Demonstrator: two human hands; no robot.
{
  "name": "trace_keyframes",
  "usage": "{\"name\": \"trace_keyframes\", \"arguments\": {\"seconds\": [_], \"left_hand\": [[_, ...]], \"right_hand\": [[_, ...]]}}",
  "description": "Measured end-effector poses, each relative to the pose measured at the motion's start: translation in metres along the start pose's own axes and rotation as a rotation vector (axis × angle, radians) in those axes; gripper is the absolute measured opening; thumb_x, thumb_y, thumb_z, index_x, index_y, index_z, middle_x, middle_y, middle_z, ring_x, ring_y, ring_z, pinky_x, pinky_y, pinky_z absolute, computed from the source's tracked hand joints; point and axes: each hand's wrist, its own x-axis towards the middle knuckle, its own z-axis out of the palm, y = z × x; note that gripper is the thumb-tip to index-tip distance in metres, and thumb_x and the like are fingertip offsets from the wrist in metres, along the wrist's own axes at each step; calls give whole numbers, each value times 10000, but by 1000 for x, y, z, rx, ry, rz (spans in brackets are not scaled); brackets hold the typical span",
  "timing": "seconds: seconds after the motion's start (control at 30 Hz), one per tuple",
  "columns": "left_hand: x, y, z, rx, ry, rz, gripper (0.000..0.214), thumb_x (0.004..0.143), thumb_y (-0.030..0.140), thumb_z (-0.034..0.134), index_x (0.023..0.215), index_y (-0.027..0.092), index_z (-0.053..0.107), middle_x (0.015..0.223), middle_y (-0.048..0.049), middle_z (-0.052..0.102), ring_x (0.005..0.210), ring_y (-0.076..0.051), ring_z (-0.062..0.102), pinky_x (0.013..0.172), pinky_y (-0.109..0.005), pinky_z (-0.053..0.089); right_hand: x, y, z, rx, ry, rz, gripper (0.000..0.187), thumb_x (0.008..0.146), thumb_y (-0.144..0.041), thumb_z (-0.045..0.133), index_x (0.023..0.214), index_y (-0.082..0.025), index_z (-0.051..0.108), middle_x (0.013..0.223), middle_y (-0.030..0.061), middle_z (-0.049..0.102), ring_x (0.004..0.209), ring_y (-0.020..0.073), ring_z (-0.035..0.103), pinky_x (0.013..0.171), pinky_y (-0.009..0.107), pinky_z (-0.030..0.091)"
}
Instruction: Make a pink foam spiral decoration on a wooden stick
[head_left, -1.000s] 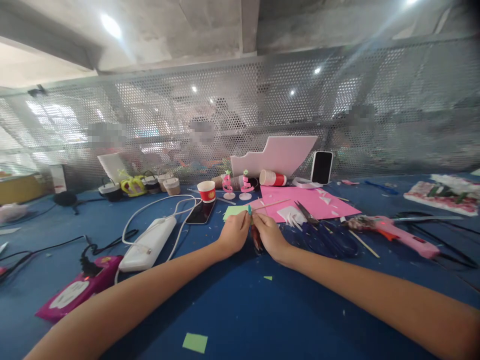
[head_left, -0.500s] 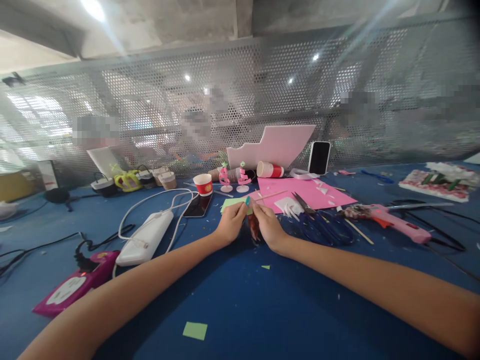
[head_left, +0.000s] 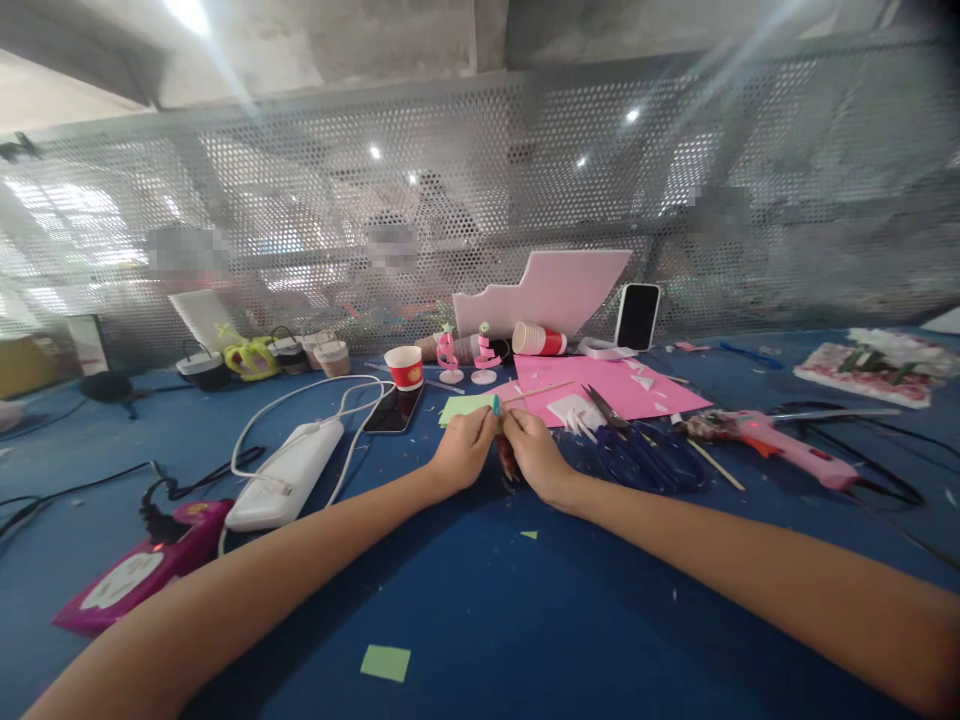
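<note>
My left hand (head_left: 463,450) and my right hand (head_left: 540,455) meet over the middle of the table, fingers closed in a pinch. Between their fingertips a small teal piece (head_left: 496,405) sticks up; its lower part is hidden by the fingers. Something dark reddish-brown (head_left: 508,460) shows in the shadow below, and I cannot tell what it is. Just beyond my left hand lies a light green sheet (head_left: 459,408). Close to my right hand are scissors with dark blue handles (head_left: 649,458), a crumpled white piece (head_left: 574,411) and a pink sheet (head_left: 600,383).
A pink glue gun (head_left: 795,450) rests on the right. On the left are a white power strip (head_left: 289,478), cables and a purple pack (head_left: 142,570). A red-and-white paper cup (head_left: 405,369) stands by a phone (head_left: 393,410). Two pink spiral pieces (head_left: 486,355) stand behind.
The teal piece now looks narrower and more upright between the fingertips. Both hands stay in nearly the same place; the view has shifted slightly.
</note>
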Motion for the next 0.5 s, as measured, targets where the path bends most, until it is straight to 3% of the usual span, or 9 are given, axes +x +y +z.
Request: {"name": "trace_keyframes", "arguments": {"seconds": [0.17,0.33,0.5], "left_hand": [[-1,-3,1,-116,6,-3,356,899,375,336,597,186,363,518,46,367,506,-91,337,521,-252,265],[-1,-6,3,-499,-7,-188,487,834,593,388,562,189,374,441,56,348,398,-69,302,403,-232,243],[3,-5,1,-614,32,-251,506,754,624,496,539,182,376,415,65,356,367,-57,324,366,-210,251]], "right_hand": [[0,0,-1,-59,17,-50,376,858,-523,441,634,-225,394,430,-70,400,327,95,379,323,230,297],[-9,-5,3,-188,86,-170,385,883,-549,388,662,-234,386,448,-63,398,363,110,410,373,243,326],[-13,-7,2,-192,0,-244,315,901,-518,372,756,-239,378,500,-69,413,409,119,427,416,244,354]]}}
